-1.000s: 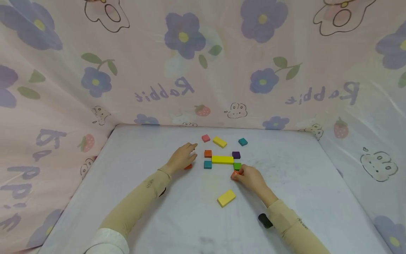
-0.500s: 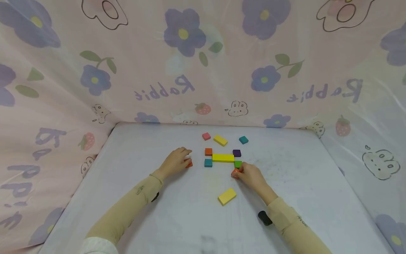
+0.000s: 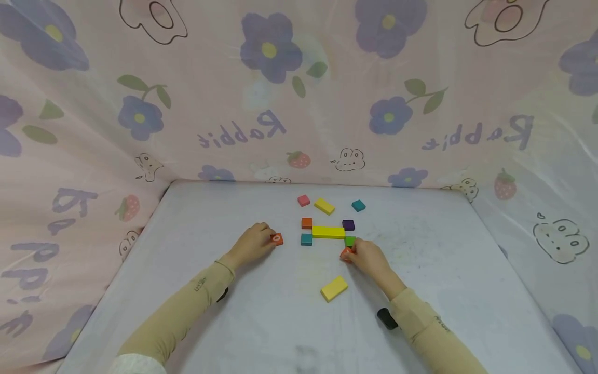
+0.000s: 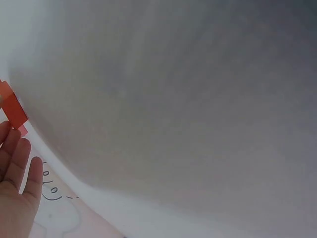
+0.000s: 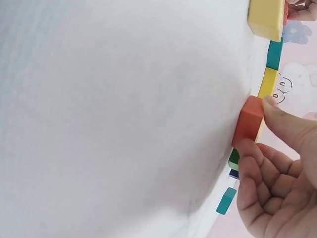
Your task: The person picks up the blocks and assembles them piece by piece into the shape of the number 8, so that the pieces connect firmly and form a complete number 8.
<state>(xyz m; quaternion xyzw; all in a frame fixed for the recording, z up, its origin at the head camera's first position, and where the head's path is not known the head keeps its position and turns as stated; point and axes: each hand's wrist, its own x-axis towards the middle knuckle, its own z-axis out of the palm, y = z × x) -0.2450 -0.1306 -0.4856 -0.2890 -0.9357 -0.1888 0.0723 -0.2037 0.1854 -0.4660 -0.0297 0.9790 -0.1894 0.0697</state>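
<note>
My left hand [image 3: 249,242] is at an orange-red block [image 3: 277,239] marked with a round figure, left of the arranged blocks. In the left wrist view, fingertips meet one end of that block [image 4: 14,106] and the thumb shows only at the frame's edge. My right hand [image 3: 372,259] pinches another orange-red block [image 3: 346,254] between thumb and fingertips, just below the green block [image 3: 350,241]. A long yellow block [image 3: 328,232] lies in the middle, with an orange block [image 3: 307,223], a teal block [image 3: 306,239] and a purple block [image 3: 348,225] at its ends.
A loose yellow block [image 3: 334,289] lies nearer the person. Farther back are a pink block [image 3: 303,200], a second yellow block [image 3: 324,206] and another teal block [image 3: 358,205]. Patterned cloth [image 3: 299,104] surrounds the white table [image 3: 420,249] at the back and sides.
My left hand has drawn back leftward and its spread fingers have come together at the orange-red block, whose top now shows. The right hand stays with its block in nearly the same place.
</note>
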